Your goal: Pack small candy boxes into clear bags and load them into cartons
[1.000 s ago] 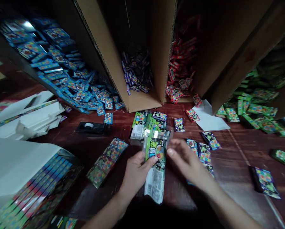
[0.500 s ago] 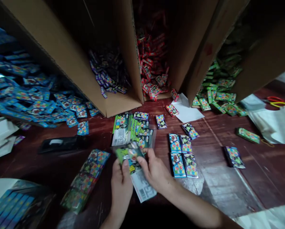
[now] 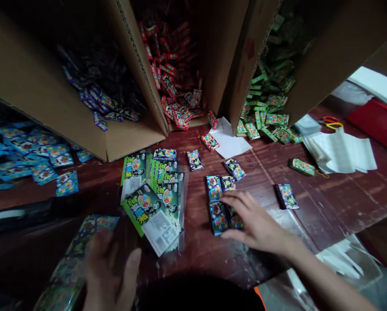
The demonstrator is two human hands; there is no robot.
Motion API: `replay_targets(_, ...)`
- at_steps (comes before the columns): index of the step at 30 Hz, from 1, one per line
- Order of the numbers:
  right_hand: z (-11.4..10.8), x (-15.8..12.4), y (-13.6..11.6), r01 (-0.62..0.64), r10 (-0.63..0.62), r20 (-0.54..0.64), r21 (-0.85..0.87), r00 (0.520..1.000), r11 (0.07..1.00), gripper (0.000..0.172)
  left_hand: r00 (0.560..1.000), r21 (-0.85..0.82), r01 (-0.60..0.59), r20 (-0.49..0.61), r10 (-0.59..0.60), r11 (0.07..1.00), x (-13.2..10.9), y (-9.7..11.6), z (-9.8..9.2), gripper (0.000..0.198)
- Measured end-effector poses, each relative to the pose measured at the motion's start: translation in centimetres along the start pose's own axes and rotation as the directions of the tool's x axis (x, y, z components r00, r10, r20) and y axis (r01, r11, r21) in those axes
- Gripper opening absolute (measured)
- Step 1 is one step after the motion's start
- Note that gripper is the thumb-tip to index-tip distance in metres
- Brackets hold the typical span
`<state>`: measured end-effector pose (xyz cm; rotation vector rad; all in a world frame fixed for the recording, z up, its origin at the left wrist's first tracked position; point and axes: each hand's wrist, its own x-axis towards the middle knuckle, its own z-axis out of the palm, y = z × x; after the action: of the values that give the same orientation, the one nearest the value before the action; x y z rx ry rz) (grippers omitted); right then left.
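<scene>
My right hand [image 3: 256, 222] reaches over a block of small candy-like boxes [image 3: 218, 218], blue ones at left and purple-black ones at right. Its thumb and fingers are spread over the right-hand boxes, partly hiding them; whether it presses on them I cannot tell. My left hand [image 3: 111, 272], blurred, has thumb and fingers apart beside a wrapped strip of boxes [image 3: 64, 268] at the lower left. Between the hands lie several green-and-black printed cards [image 3: 151, 207] in a clear sleeve, the top one slanted across the rest.
Cardboard cartons [image 3: 133, 138] at the back hold heaps of purple, red boxes [image 3: 180, 114] and green boxes [image 3: 277, 129]. Blue boxes [image 3: 28, 151] are piled at left. Loose boxes, white paper [image 3: 230, 140], scissors [image 3: 332, 123] and a black object [image 3: 28, 214] lie about.
Both hands have let go of the printed card, which now lies on the other cards. My right hand moved right to the boxes, my left hand toward the wrapped strip. The view shifted right.
</scene>
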<state>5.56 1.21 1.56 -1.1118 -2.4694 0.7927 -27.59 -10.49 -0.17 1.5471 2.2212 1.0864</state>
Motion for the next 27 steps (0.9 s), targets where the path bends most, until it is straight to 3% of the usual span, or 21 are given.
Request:
replay_targets(1,-0.8,-1.0,1.8,-0.005,0.007,0.036,-0.047,0.999,0.999,0.076,0.984,0.136,-0.176,0.064,0.169,0.975,0.6,0.0,-1.1,0.088)
replay_targets(2,-1.1,-1.9,3.3,-0.001,0.006,0.067,-0.082,0.998,0.997,0.08,0.925,0.234,-0.365,0.198,0.323,0.901,1.5,0.1,-2.0,0.089)
replay_targets(3,-1.0,-2.5,4.5,0.01,-0.001,0.089,-0.107,0.996,0.994,0.083,0.807,0.239,-0.556,0.385,0.448,0.796,2.8,0.2,-2.6,0.084)
replay_targets(4,-0.5,-2.8,5.4,0.025,-0.013,0.095,-0.124,0.995,0.992,0.086,0.653,0.186,-0.698,0.563,0.507,0.692,4.3,0.4,-2.9,0.08)
replay_targets(5,0.1,-3.0,5.9,0.037,-0.025,0.088,-0.137,0.996,0.99,0.087,0.522,0.128,-0.779,0.675,0.522,0.613,6.0,0.7,-2.8,0.08)
replay_targets(7,1.5,-2.8,6.0,0.048,-0.04,0.055,-0.148,0.998,0.988,0.088,0.346,0.056,-0.851,0.809,0.476,0.522,9.2,1.3,-1.9,0.085)
replay_targets(9,2.5,-2.6,5.6,0.045,-0.041,0.029,-0.142,0.999,0.989,0.093,0.24,-0.003,-0.881,0.86,0.451,0.474,11.7,2.1,-0.5,0.087)
replay_targets(10,2.6,-2.6,5.4,0.04,-0.038,0.02,-0.135,0.999,0.99,0.099,0.213,-0.022,-0.886,0.868,0.449,0.463,12.4,2.6,0.2,0.086)
replay_targets(12,2.7,-2.9,5.0,0.029,-0.029,0.002,-0.116,1.0,0.993,0.111,0.22,-0.025,-0.883,0.86,0.46,0.468,12.6,3.6,1.3,0.081)
replay_targets(16,2.5,-3.4,5.1,0.03,-0.032,-0.03,-0.083,0.999,0.996,0.123,0.389,0.082,-0.819,0.807,0.445,0.568,9.6,4.8,1.9,0.081)
replay_targets(21,3.3,-1.9,4.8,0.095,-0.096,-0.006,-0.071,0.995,0.993,0.113,0.474,0.084,-0.73,0.778,0.413,0.679,5.0,4.0,2.1,0.083)
replay_targets(27,3.8,-0.8,3.9,0.088,-0.082,0.059,-0.105,0.995,0.991,0.103,0.578,0.141,-0.624,0.745,0.333,0.768,2.2,3.0,2.2,0.087)
